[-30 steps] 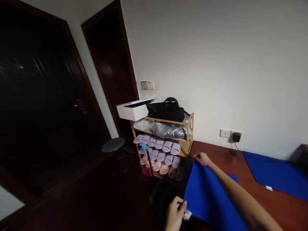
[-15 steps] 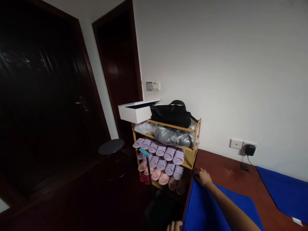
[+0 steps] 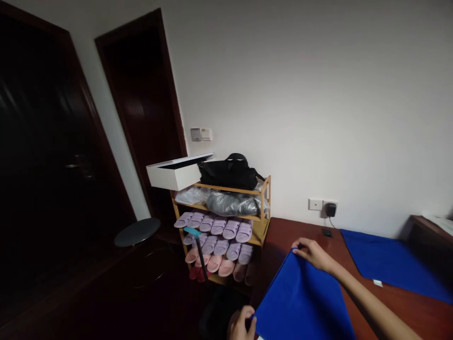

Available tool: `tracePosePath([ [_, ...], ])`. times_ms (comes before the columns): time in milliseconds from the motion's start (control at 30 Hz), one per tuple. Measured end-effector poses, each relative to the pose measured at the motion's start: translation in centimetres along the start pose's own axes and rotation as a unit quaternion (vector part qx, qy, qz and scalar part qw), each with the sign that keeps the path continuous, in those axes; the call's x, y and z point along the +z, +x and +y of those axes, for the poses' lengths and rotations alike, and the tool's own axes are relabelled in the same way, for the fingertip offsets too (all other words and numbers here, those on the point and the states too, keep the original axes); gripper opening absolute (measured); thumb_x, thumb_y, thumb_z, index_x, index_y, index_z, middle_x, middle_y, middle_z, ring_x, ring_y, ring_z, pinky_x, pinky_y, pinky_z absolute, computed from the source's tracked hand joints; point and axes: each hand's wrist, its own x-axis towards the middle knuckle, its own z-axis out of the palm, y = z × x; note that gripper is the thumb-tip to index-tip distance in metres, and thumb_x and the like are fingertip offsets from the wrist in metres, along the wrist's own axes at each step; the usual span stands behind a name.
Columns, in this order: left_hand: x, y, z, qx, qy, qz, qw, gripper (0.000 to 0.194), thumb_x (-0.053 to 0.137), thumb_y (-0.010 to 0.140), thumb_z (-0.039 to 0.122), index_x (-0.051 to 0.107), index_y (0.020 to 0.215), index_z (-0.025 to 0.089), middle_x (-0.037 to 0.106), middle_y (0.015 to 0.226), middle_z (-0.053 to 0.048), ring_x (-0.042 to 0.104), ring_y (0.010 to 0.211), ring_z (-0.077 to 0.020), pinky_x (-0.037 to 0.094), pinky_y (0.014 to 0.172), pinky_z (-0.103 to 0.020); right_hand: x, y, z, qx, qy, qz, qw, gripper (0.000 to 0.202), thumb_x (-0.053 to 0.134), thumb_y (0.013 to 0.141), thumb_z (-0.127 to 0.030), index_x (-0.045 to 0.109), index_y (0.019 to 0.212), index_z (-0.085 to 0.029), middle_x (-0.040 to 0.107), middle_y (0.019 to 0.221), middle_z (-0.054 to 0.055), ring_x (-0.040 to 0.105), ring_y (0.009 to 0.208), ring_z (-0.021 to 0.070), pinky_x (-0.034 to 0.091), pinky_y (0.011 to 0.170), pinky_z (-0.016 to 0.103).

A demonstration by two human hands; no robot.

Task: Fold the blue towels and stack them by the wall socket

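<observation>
A plain blue cloth (image 3: 300, 302) is stretched between my two hands over the left part of the reddish-brown table (image 3: 297, 229). My right hand (image 3: 313, 255) pinches its far left corner between thumb and fingers. Lower down, at the bottom of the view, my left hand (image 3: 242, 323) grips the near left corner, with the fingers curled. The cloth's left edge runs taut between the hands, while soft folds show in its middle. A bit of white tag peeks out beside my left hand. The cloth's near edge is cut off by the frame.
A second blue cloth (image 3: 392, 259) with a white tag lies flat at the table's right. Left of the table stands a wooden shoe rack (image 3: 264, 208) with several slippers, a black bag (image 3: 230, 174) and a white box (image 3: 173, 177). A round stool (image 3: 138, 231) is farther left.
Both hands have lifted the cloth's left edge and brought it rightward over the table, into fuller view. The camera has turned to the right.
</observation>
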Motion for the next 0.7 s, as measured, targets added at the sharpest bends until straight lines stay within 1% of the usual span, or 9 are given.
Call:
tracePosePath([
  [67,-0.9,1.4,2.5,-0.017,-0.045,-0.042,0.998,0.054,0.055,0.087,0.077,0.075,0.085,0.027,0.079,0.076,-0.004,0.077,0.075,-0.0245,0.064,0.073,-0.034,-3.3,-2.9,-1.7,-0.006,0.013,0.03,0.999,0.032,0.061,0.095,-0.055,0.073,0.102,-0.026,0.077,0.105,0.005,0.071,0.099,0.0219,0.055,0.093,0.034],
  [133,-2.0,2.9,5.4,-0.012,-0.072,-0.061,0.995,0.059,0.057,0.083,0.081,0.076,0.092,0.026,0.081,0.08,-0.005,0.078,0.079,-0.0251,0.065,0.075,-0.034,-6.2,-5.5,-3.2,-0.002,0.015,0.062,0.998,0.036,0.063,0.093,-0.058,0.075,0.106,-0.026,0.078,0.11,0.005,0.072,0.103,0.0228,0.055,0.096,0.035],
  [233,-4.0,5.4,10.3,0.028,-0.077,-0.048,0.995,0.059,0.06,0.082,0.081,0.078,0.099,0.028,0.083,0.09,-0.005,0.08,0.086,-0.0268,0.065,0.082,-0.037,-10.2,-8.8,-5.0,0.009,0.009,0.109,0.994,0.042,0.063,0.093,-0.061,0.077,0.11,-0.026,0.078,0.112,0.007,0.072,0.106,0.0238,0.056,0.096,0.036],
  [333,-6.0,7.6,15.1,0.086,-0.068,-0.045,0.993,0.047,0.063,0.086,0.073,0.081,0.098,0.031,0.084,0.097,-0.003,0.079,0.092,-0.0276,0.064,0.089,-0.041,-13.5,-12.1,-6.7,0.029,0.011,0.169,0.985,0.043,0.063,0.091,-0.064,0.078,0.105,-0.026,0.079,0.109,0.007,0.072,0.103,0.0247,0.058,0.094,0.037],
  [433,-7.4,9.5,19.3,0.117,-0.06,-0.07,0.989,0.04,0.065,0.087,0.067,0.081,0.097,0.032,0.084,0.1,-0.002,0.079,0.095,-0.0287,0.063,0.092,-0.043,-15.8,-15.2,-8.2,0.047,0.016,0.216,0.975,0.045,0.064,0.089,-0.066,0.078,0.103,-0.026,0.079,0.109,0.008,0.072,0.105,0.0264,0.058,0.096,0.04],
  [533,-8.3,10.8,22.7,0.139,-0.055,-0.106,0.983,0.038,0.066,0.085,0.064,0.082,0.093,0.031,0.084,0.099,-0.001,0.079,0.095,-0.0292,0.063,0.089,-0.042,-17.4,-18.0,-9.2,0.062,0.025,0.239,0.969,0.048,0.065,0.086,-0.07,0.078,0.101,-0.026,0.08,0.108,0.008,0.072,0.105,0.0278,0.059,0.095,0.041],
  [600,-8.6,11.5,24.5,0.161,-0.052,-0.134,0.976,0.034,0.068,0.083,0.062,0.082,0.089,0.031,0.084,0.094,0.0,0.078,0.091,-0.0278,0.063,0.087,-0.04,-18.0,-19.5,-9.6,0.073,0.035,0.251,0.965,0.05,0.067,0.083,-0.072,0.078,0.099,-0.026,0.08,0.106,0.008,0.072,0.103,0.028,0.061,0.092,0.039],
  [700,-8.8,12.2,26.4,0.178,-0.062,-0.177,0.966,0.028,0.07,0.084,0.056,0.082,0.087,0.031,0.084,0.092,0.001,0.078,0.088,-0.0252,0.062,0.085,-0.036,-18.5,-21.4,-9.7,0.097,0.061,0.254,0.96,0.051,0.068,0.082,-0.072,0.078,0.1,-0.026,0.079,0.104,0.008,0.072,0.098,0.0264,0.062,0.083,0.035],
])
